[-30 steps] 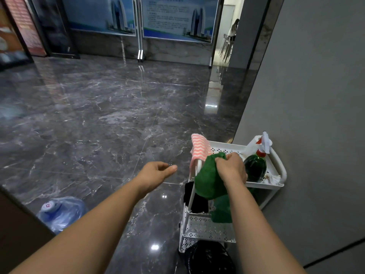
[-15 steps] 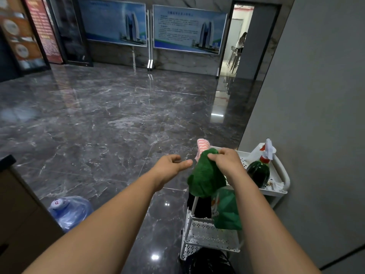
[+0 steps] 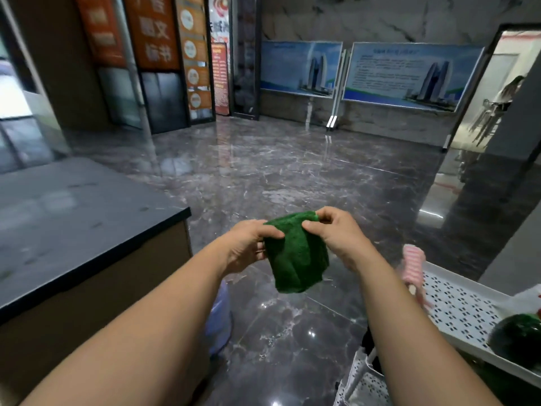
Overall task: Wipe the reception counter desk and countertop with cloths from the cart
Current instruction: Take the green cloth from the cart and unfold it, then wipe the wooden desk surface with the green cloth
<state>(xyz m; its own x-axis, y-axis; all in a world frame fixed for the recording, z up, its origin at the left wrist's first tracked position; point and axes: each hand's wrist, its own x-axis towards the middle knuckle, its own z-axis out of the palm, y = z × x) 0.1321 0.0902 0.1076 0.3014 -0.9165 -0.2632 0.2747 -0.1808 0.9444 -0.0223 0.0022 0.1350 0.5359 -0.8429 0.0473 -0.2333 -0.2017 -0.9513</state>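
Dark grey marble floor (image 3: 292, 177), glossy w/ white veining, reflecting ceiling lights. Far wall (image 3: 395, 22) is pale marble; two blue display boards (image 3: 301, 68) on stands in front of it, both showing tower bldgs. Left side: orange banners (image 3: 152, 30) w/ Chinese text above dark glass panels (image 3: 164, 101). Right: plain grey wall (image 3: 524, 253) in the foreground, open doorway (image 3: 491, 95) into a brighter room beyond it; a blurred figure there, prob. seated. Blue water jug (image 3: 218, 326) sits on the floor by the wood-fronted base of the counter, mostly hidden.
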